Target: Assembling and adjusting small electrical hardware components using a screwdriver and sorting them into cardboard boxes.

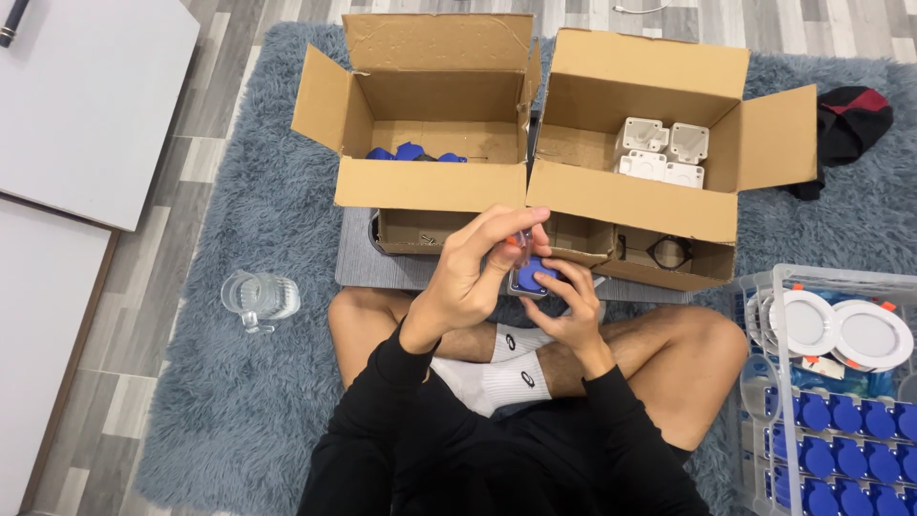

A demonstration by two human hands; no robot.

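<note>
Two cardboard boxes (535, 191) sit before me as my right hand (564, 301) grips a blue-capped part (531, 277) and my left hand (473, 272) pinches a small orange-tipped piece (519, 239) onto it.

2 open cardboard boxes (535, 191), glass jug (256, 298), grey rug (239, 401)

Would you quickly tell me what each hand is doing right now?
Left hand: pinching a small clear part with orange.
Right hand: holding a small blue device.
</note>
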